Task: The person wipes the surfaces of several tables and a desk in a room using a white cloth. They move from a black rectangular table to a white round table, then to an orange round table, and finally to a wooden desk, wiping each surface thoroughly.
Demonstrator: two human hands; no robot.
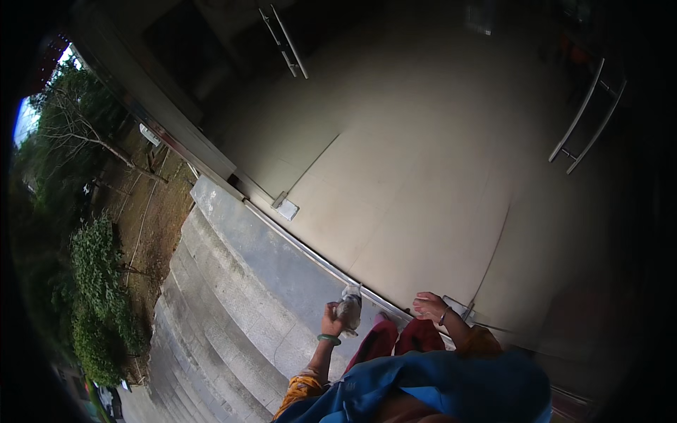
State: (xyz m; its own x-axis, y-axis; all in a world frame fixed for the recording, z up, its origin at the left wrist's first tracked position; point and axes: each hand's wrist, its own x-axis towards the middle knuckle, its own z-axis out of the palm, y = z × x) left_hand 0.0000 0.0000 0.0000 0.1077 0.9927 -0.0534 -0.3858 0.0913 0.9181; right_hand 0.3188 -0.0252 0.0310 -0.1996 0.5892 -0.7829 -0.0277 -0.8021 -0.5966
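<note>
My left hand [333, 321], with a green bangle at the wrist, is closed round a crumpled greyish-white cloth [349, 311]. The cloth hangs beside the metal threshold rail [317, 259] on its outer side; whether the two touch I cannot tell. To the right, my right hand [429, 307] is held out with its fingers stretched and nothing in them. A silver bangle [443, 315] circles that wrist. Below both hands are my red trousers [419, 335] and a blue garment [451, 377].
Two glass doors with long metal handles [285, 44] [587, 116] flank the pale tiled floor [416, 162]. A metal floor fitting [286, 208] sits by the left door's lower corner. Grey stone steps [218, 303] descend to the left, toward bushes [102, 289].
</note>
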